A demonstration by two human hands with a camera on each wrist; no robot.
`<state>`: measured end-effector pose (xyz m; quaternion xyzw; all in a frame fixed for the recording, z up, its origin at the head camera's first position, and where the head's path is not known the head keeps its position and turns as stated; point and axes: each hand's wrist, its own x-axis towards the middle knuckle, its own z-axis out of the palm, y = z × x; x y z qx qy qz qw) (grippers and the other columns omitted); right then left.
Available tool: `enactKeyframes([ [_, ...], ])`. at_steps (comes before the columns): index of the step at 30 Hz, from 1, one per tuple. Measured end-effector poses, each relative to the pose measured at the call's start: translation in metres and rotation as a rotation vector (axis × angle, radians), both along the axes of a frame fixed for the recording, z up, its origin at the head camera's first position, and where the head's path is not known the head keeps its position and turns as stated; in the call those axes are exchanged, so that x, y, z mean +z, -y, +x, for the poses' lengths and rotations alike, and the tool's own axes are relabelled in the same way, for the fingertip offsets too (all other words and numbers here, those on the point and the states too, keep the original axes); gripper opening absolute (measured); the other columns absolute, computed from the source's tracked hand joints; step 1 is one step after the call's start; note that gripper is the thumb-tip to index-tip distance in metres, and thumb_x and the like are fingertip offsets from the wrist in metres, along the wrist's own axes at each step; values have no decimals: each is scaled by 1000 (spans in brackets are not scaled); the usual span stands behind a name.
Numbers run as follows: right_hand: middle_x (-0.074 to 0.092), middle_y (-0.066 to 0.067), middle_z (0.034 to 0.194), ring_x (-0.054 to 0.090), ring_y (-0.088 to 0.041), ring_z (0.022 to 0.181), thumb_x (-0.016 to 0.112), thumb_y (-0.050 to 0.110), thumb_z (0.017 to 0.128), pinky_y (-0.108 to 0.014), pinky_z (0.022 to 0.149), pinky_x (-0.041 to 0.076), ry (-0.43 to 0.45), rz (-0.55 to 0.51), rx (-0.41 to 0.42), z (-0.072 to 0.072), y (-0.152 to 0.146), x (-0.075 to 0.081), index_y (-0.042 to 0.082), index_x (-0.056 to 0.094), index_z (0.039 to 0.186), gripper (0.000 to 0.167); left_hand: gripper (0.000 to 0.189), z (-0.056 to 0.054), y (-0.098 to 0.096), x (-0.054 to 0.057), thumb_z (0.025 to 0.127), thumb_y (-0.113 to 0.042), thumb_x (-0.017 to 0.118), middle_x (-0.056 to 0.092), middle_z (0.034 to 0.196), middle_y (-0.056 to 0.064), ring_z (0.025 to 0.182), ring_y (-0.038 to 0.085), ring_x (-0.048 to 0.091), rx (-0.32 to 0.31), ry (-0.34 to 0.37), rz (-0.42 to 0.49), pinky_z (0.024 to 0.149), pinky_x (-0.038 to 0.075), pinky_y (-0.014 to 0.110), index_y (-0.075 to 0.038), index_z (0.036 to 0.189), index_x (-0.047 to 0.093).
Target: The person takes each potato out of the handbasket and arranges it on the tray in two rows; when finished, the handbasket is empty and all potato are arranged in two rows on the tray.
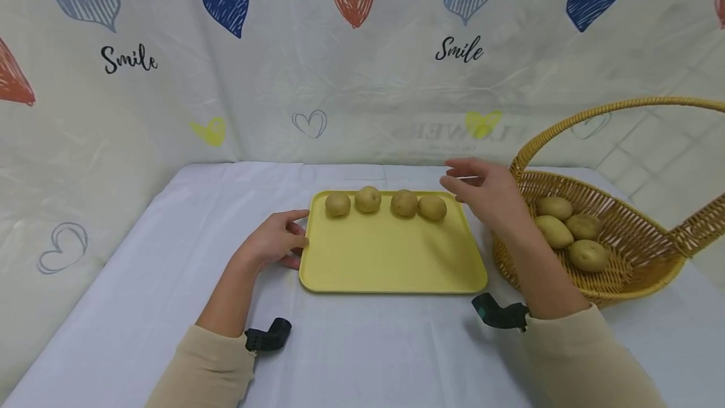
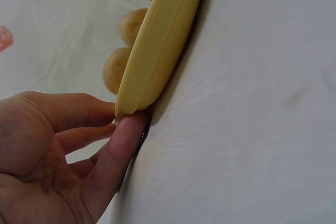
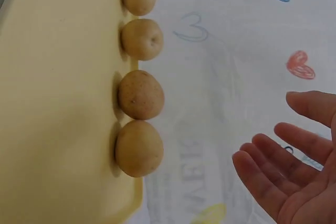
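A yellow tray (image 1: 391, 257) lies on the table, with several potatoes (image 1: 404, 203) in a row along its far edge. My left hand (image 1: 277, 239) is at the tray's left side. In the left wrist view its thumb (image 2: 123, 142) and a finger meet at the tray's rim and pinch it. Raised near the far right corner of the tray, my right hand (image 1: 487, 194) holds nothing; its fingers (image 3: 262, 177) are spread and slightly bent in the right wrist view. To the right stands a wicker basket (image 1: 640, 232) with several more potatoes (image 1: 589, 255) inside.
The basket's tall handle (image 1: 566, 121) arches up beside my right hand. A white cloth (image 1: 362, 345) covers the table. Behind it hangs a pale curtain (image 1: 294, 74) printed with hearts. Each wrist carries a black camera strap (image 1: 269, 335).
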<state>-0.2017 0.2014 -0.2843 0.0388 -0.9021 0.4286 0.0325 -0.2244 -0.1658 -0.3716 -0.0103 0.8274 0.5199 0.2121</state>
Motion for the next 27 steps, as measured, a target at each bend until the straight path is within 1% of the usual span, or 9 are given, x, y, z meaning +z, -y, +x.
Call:
enactKeyframes([
  [7, 63, -8, 140, 69, -25, 112, 63, 51, 100, -43, 98, 56, 6, 24, 15, 8, -13, 16, 21, 58, 147, 56, 73, -2, 0, -1, 96, -3, 62, 53, 122, 15, 91, 22, 68, 2, 1, 3, 69, 64, 34, -15, 163, 34],
  [11, 62, -7, 143, 70, -25, 111, 63, 55, 99, -45, 100, 55, 46, 47, 4, 10, -23, 25, 22, 59, 146, 58, 73, -2, 0, -1, 96, -3, 62, 52, 122, 15, 91, 22, 68, 1, -1, -7, 68, 64, 34, -15, 163, 33],
  [13, 62, -7, 143, 70, -23, 112, 63, 56, 98, -44, 100, 55, 68, 58, 4, 11, -27, 30, 23, 59, 146, 58, 73, -2, 0, -1, 97, -3, 62, 52, 123, 15, 91, 22, 68, 1, -2, -10, 68, 64, 34, -14, 163, 34],
  [15, 65, -6, 140, 70, -16, 110, 64, 56, 97, -38, 97, 57, 79, 69, 10, 11, -33, 33, 23, 60, 144, 58, 72, -2, 0, -1, 97, -3, 62, 52, 123, 15, 91, 22, 68, 1, -2, -9, 69, 64, 34, -14, 163, 34],
  [18, 71, 4, 127, 69, -4, 104, 66, 51, 98, -26, 90, 60, 84, 45, 43, 14, -40, 37, 19, 62, 142, 55, 73, -1, 1, -1, 97, -3, 62, 52, 123, 15, 91, 22, 68, -1, -2, -6, 69, 64, 34, -14, 163, 34],
  [20, 73, 9, 119, 69, 0, 101, 67, 48, 99, -22, 86, 60, 79, 23, 68, 15, -46, 39, 16, 62, 141, 53, 73, -1, 1, -2, 97, -3, 62, 52, 123, 15, 91, 22, 69, -3, -2, -5, 69, 64, 34, -14, 163, 33],
  [22, 73, 13, 115, 70, -1, 102, 68, 45, 99, -22, 85, 61, 75, -5, 91, 17, -52, 41, 15, 62, 141, 51, 73, -1, 0, -2, 96, -3, 62, 52, 123, 15, 91, 22, 69, -4, -3, -5, 69, 64, 34, -14, 163, 33],
  [27, 72, 11, 120, 72, -7, 104, 65, 45, 101, -24, 87, 61, 78, -10, 130, 19, -66, 41, 18, 62, 140, 48, 73, -2, 0, -3, 97, -3, 62, 52, 123, 15, 91, 22, 68, -5, -4, -11, 68, 64, 33, -15, 163, 33],
])
